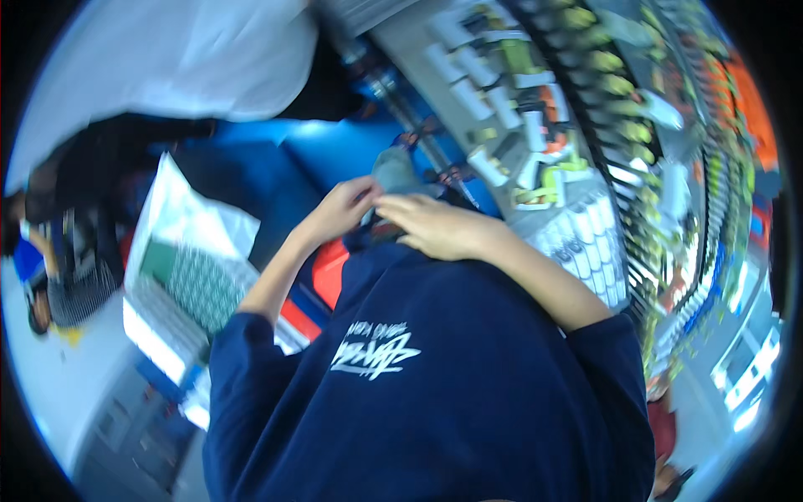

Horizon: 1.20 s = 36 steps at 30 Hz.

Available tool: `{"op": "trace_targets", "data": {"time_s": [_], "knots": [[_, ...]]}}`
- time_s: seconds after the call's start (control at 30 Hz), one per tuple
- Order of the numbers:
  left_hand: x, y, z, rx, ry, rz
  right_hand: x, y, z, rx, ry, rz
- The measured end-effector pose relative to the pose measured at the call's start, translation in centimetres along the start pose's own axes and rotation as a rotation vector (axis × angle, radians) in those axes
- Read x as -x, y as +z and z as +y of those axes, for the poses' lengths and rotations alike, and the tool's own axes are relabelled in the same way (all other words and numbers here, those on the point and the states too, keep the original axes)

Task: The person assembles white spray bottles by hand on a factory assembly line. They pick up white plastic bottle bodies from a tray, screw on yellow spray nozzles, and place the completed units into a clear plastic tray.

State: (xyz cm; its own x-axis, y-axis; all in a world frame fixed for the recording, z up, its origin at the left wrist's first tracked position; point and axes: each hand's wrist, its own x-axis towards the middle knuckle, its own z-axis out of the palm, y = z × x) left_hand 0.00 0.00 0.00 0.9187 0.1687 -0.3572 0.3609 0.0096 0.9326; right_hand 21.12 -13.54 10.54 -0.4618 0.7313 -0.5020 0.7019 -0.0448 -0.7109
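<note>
My left hand (pixel 345 207) and my right hand (pixel 441 229) meet in front of my waist, just past the hem of my dark blue T-shirt. The left fingers are curled in toward the right fingertips. On the right, the fingers point left and bend together against the left hand. Whatever lies between them is too small and blurred to make out. Past the hands, a grey-green trouser leg or shoe (pixel 396 171) shows above the blue floor.
A grey bench (pixel 519 219) at right carries white, yellow-green and orange parts and a tray of white cylinders (pixel 585 238). Beyond run dense rows of yellow-green pieces (pixel 615 84). At left stand a box with white lining (pixel 196 213), green parts (pixel 196 289) and co-workers (pixel 79 289). Something red (pixel 329 272) is beside me.
</note>
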Motion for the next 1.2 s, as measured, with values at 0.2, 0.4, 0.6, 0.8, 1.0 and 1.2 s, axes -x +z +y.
{"op": "trace_targets", "data": {"time_s": [0.2,0.4,0.6,0.8,1.0,1.2], "knots": [[5.2,-0.4,9.4,-0.134,-0.143,-0.084,10.0,-1.1,-0.7,-0.505,0.043,0.659],[3.4,0.8,0.0,-0.494,0.095,0.04,21.2,4.0,0.3,-0.471,0.39,1.33],[-0.9,-4.2,-3.7,-0.9,-0.191,-0.257,24.0,12.4,3.5,-0.104,0.872,1.502],[-10.8,5.8,16.6,-0.993,0.2,-0.208,24.4,16.1,9.5,0.052,0.91,1.527],[-24.6,21.2,19.4,-1.034,0.841,-0.177,23.2,13.4,13.9,0.143,0.923,1.548],[-28.4,25.4,19.1,-1.25,0.72,-0.169,22.9,14.5,15.9,0.052,1.02,1.513]]}}
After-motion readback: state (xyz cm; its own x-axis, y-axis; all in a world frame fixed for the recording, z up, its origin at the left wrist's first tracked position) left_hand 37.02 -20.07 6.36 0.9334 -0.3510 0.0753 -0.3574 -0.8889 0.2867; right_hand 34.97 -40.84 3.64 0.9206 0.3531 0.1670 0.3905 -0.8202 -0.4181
